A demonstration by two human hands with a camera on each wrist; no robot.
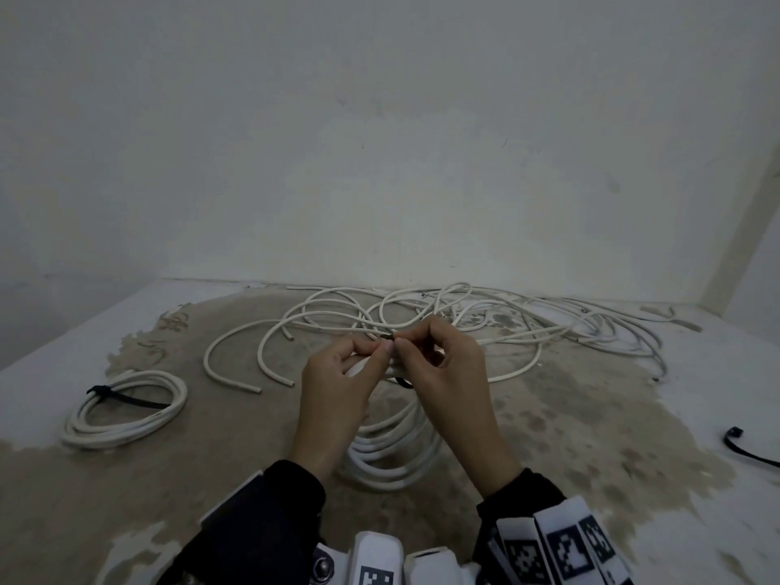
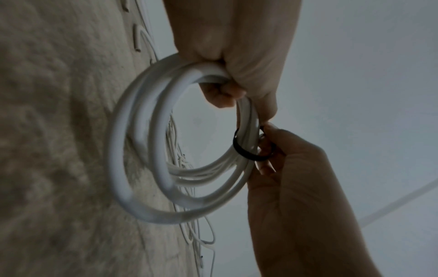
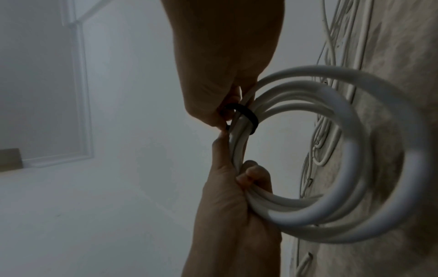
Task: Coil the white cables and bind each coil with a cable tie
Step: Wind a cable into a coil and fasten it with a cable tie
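Observation:
My left hand (image 1: 371, 356) holds a coil of white cable (image 1: 392, 453) upright above the floor, its fingers curled round the top of the loops (image 2: 142, 150). A black cable tie (image 2: 249, 153) is looped loosely round the coil's strands. My right hand (image 1: 411, 352) pinches the tie's ends between thumb and fingers, right beside the left thumb. In the right wrist view the tie (image 3: 249, 116) wraps the bundle just above my left hand (image 3: 246, 178).
A bound coil (image 1: 126, 415) with a black tie lies on the floor to the left. Loose white cables (image 1: 443, 314) are tangled along the wall behind my hands. A spare black tie (image 1: 747, 451) lies at the far right.

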